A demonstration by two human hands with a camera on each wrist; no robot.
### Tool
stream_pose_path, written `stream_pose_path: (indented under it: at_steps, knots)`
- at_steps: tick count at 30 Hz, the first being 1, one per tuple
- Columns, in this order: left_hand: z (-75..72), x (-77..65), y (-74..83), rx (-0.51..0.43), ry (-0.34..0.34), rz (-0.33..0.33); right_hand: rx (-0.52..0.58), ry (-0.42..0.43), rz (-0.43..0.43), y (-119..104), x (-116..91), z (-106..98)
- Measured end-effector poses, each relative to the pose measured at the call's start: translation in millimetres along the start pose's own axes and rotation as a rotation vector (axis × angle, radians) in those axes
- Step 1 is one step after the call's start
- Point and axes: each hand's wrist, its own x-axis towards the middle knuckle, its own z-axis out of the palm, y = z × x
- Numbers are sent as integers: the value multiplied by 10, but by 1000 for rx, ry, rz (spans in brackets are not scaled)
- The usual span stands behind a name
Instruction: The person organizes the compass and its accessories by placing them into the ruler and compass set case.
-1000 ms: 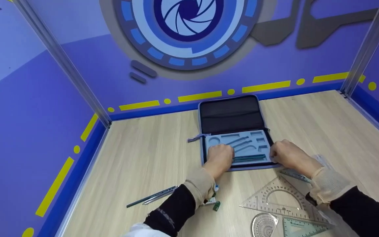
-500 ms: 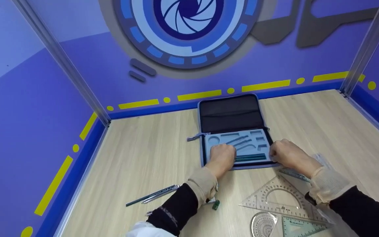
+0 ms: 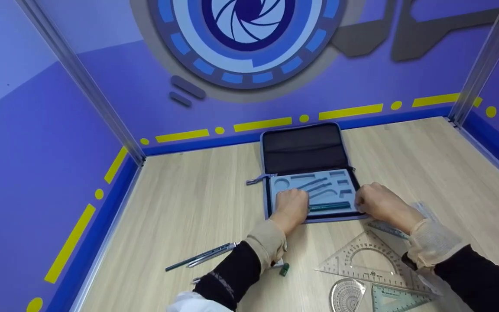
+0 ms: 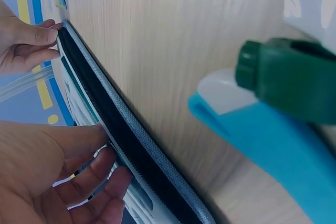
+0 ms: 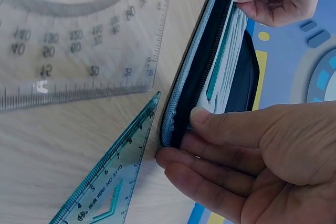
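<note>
An unzipped case (image 3: 306, 151) lies open, with a light blue moulded tray (image 3: 282, 184) in its near half. Dark green pencils (image 3: 329, 207) lie along the front slot of that tray. My left hand (image 3: 292, 206) is at their left end; in the left wrist view its thumb and fingers (image 4: 113, 174) pinch a dark green pencil low in the slot. At the case's front right corner, my right hand (image 3: 381, 203) grips the edge, its thumb (image 5: 202, 116) on the inner rim and its other fingers around the outside.
Clear set squares (image 3: 364, 255) (image 5: 113, 177) and a protractor (image 3: 347, 295) lie at the front right. A pencil (image 3: 197, 258) and silver tools (image 3: 210, 255) are at the front left. Near my left forearm are a green plastic piece (image 3: 284, 269) and a blue-sleeved eraser (image 4: 262, 140).
The pencils under my left hand have shifted slightly and now show as a narrower band in the slot. The left hand moved marginally; the right hand stays on the case corner.
</note>
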Motion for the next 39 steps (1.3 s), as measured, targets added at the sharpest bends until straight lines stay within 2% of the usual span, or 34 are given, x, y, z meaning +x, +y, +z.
stream_pose_path:
  at_steps: [8, 16, 25, 28, 32, 35, 39]
  knots:
    - [2, 3, 18, -22, -5, -27, -13, 8, -10, 2, -1, 1]
    - [7, -21, 48, -25, 59, -17, -4, 3, -22, 2, -11, -7]
    - [-50, -22, -46, -82, 1, -63, -6, -12, 15, 2, 4, 3]
    - [-118, -53, -136, -120, 10, -64, -2, -12, 22, -3, 4, 3]
    - [-235, -132, -341, -170, 48, -63, 2, -6, 9, -1, 4, 7]
    - [-323, -241, -536, -199, 81, -63, 4, -9, 3, 2, 8, 10]
    - [-438, -430, -788, -261, 70, -87, 8, -3, -2, 6, 6, 6]
